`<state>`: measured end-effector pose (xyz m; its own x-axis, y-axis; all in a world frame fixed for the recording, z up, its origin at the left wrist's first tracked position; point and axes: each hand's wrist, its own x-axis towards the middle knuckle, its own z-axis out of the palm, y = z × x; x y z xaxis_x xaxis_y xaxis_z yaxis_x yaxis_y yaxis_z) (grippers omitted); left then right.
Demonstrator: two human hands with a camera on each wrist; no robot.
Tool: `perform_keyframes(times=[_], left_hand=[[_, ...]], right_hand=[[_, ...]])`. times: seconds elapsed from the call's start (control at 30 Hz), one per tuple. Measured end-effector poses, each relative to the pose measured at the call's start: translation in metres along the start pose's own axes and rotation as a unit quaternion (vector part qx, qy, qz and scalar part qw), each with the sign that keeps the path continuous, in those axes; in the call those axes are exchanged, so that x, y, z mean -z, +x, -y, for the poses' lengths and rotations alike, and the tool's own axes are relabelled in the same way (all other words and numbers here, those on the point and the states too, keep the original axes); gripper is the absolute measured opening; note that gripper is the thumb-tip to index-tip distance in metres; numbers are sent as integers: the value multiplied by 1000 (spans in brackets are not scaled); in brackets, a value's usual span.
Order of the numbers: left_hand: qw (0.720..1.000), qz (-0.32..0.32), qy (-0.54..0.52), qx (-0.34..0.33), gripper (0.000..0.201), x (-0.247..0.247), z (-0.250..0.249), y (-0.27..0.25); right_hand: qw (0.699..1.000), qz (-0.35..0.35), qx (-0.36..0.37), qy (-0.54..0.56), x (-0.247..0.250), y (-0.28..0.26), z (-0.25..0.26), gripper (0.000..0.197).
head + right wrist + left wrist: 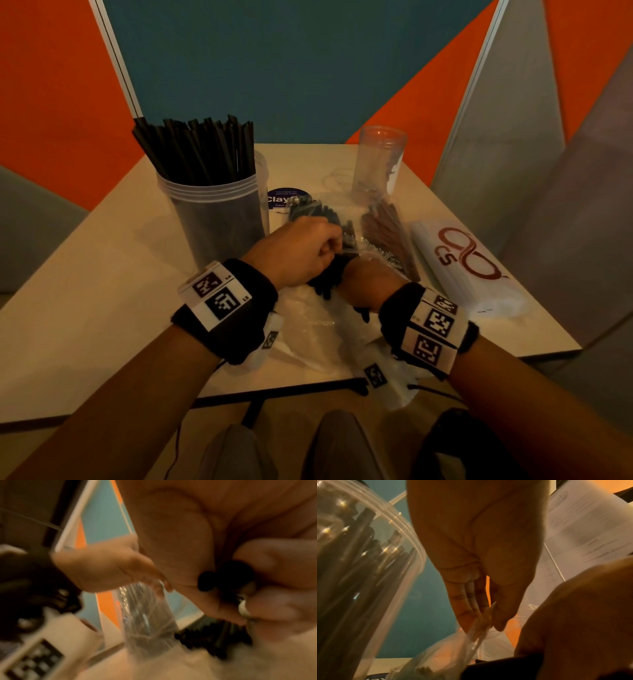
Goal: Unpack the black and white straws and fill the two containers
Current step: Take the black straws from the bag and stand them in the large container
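A tall clear container at the left is packed with black straws. A second clear container stands at the back right and looks almost empty. Between them lies a clear plastic bag of black straws. My left hand pinches the bag's film between thumb and fingers. Just below it, my right hand grips a bundle of black straws, whose ends stick out toward me. A pack of white straws with a red logo lies at the right.
A pack of brown straws lies between the bag and the white pack. A round blue sticker sits on the table. Loose clear wrapping lies near the front edge. Partition panels close in the back and sides.
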<state>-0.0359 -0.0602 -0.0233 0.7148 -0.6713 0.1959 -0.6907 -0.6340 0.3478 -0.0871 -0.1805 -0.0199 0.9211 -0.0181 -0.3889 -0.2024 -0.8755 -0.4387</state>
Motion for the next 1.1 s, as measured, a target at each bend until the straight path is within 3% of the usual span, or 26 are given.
perform_keyframes(times=[0.1,0.23,0.3,0.4,0.43,0.5,0.63,0.77,0.87,0.9,0.97,1.1], left_hand=[[1000,4,13,-2,12,-2,0,1],[1000,10,17,5,15,-6,0,2],[999,35,12,-21,36,-11,0,0],[992,87,24,-83,88,-20,-2,-5],[992,83,22,-97,94,-23,-5,-6],[992,54,-1,-116,88,-26,-12,-6],[986,45,-112,-116,53,-25,-16,-3],[974,-9,-205,-96,33,-19,-15,-5],[963,-38,-256,-71,21,-14,-15,-6],[958,-53,-277,-52,36,-13,-14,-5],[949,-71,-305,-37,53,-13,-12,-4],[936,-66,-342,-39,27,-14,-5,-2]], right_hand=[[999,10,0,-41,7,-13,-1,12],[991,22,0,-131,17,-33,-1,17],[988,28,9,-151,21,-43,0,24],[987,12,30,-157,25,-56,1,26],[987,3,39,-153,25,-60,3,30],[992,5,48,-119,28,-67,6,36],[998,36,57,-17,43,-78,9,33],[989,47,97,104,68,-87,-1,60],[945,25,165,281,81,-92,-15,35],[935,16,193,296,81,-93,-20,27],[934,4,244,259,76,-90,-26,38],[943,-101,273,160,48,-77,-11,67]])
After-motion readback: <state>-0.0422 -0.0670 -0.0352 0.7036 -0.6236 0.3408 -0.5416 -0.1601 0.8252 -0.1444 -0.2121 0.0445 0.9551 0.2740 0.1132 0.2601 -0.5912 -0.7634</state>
